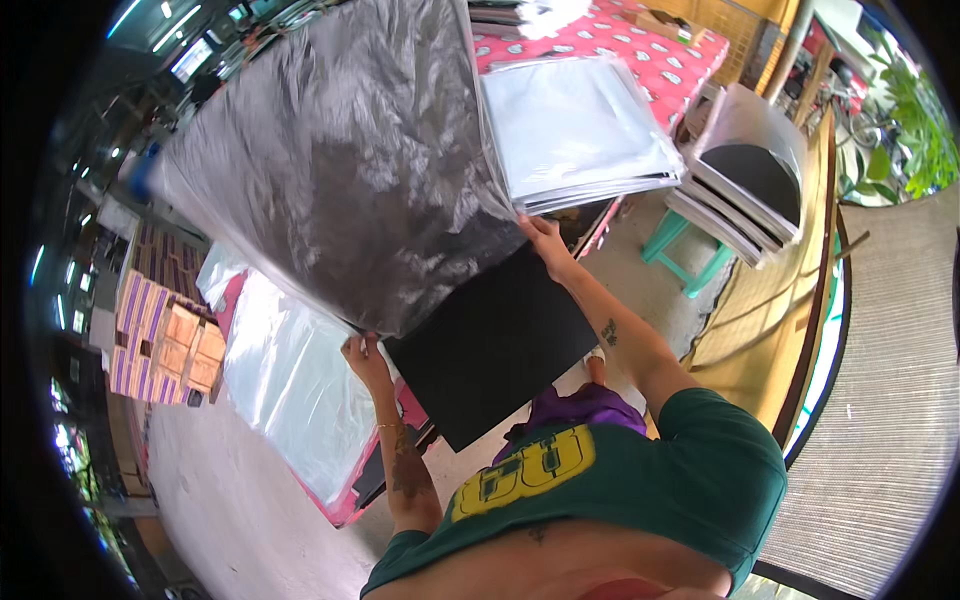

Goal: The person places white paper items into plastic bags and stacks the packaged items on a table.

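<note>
A large clear plastic bag (350, 150) stretches up and away from me, partly over a flat black sheet (500, 345). The sheet's near part sticks out bare toward my body. At the bag's left corner, my left hand (368, 358) pinches the plastic edge. My right hand (543, 243) grips the right corner of the bag's mouth, beside the sheet's edge. Both hands are closed, and the thumbs and fingertips are partly hidden by the plastic. Whether they also hold the black sheet I cannot tell.
Right of the bag, a stack of plastic-wrapped sheets (580, 125) lies on a pink patterned tablecloth (665, 50). More wrapped sheets (745, 185) rest on a green stool (690, 255). Clear plastic (295, 380) covers the table at left. Stacked cartons (165, 335) stand further left.
</note>
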A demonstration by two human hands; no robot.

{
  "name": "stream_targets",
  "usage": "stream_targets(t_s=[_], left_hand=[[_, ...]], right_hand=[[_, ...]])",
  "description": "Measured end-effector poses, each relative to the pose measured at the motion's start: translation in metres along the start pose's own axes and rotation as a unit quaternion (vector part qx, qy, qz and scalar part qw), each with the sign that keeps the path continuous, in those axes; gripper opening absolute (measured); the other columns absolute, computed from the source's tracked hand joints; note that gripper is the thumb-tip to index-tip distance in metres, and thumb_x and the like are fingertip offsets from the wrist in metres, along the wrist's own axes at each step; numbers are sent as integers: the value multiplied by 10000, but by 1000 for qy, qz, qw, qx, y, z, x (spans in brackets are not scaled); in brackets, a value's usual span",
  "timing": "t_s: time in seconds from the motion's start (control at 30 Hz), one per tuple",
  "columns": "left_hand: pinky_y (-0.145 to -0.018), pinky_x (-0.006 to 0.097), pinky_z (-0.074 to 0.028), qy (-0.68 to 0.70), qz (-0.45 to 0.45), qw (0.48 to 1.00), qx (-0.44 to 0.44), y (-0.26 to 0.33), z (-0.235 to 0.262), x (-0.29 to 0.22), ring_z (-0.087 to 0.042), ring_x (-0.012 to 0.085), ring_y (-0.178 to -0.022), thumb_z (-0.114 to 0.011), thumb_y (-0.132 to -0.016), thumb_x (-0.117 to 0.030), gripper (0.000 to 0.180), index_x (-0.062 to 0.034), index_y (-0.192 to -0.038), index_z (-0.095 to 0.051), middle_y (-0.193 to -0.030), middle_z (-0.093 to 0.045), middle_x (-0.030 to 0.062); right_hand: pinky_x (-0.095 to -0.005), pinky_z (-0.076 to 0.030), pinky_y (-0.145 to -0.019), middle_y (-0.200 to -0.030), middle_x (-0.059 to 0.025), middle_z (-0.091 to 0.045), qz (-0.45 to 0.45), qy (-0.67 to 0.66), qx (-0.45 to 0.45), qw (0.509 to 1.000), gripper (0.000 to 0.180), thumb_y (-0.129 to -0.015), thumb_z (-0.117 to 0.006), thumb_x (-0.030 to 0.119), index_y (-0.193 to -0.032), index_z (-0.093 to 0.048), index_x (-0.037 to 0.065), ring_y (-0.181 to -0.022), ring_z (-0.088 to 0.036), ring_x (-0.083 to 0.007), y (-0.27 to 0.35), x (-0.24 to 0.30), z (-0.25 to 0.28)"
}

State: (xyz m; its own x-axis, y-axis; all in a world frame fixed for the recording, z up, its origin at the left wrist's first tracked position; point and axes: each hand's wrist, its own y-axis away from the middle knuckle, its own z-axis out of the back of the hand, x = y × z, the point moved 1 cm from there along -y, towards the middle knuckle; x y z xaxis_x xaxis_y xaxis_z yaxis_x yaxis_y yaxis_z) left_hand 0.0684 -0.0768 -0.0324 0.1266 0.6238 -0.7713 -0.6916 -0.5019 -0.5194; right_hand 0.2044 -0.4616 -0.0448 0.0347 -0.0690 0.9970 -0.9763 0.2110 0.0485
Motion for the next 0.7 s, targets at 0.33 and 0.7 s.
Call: stream_targets(t_s=[0.33,0.7], left_hand=[[-600,330,-561,391,266,828,302,-85,-208,-194,-639,242,-692,-517,-910,-136,162,-40,-1005,-425,-890,-543,84],[-582,332,-571,386,416,797,208,-43,-398,-159,-637,258,-657,-443,-864,25,393,7,-1257,-444,-908,-545,118]], right_hand=[[-251,-507,-499,-786,-30,-553,44,-107,-117,986,258,-851,-645,185,-1020,-555,13,-670,-548,-113,-116,128,178],[-357,-455,-829,-1076,-183,-548,143,267,-120,946,565,-731,-568,109,-1281,-463,42,-948,-572,-283,-179,54,308]])
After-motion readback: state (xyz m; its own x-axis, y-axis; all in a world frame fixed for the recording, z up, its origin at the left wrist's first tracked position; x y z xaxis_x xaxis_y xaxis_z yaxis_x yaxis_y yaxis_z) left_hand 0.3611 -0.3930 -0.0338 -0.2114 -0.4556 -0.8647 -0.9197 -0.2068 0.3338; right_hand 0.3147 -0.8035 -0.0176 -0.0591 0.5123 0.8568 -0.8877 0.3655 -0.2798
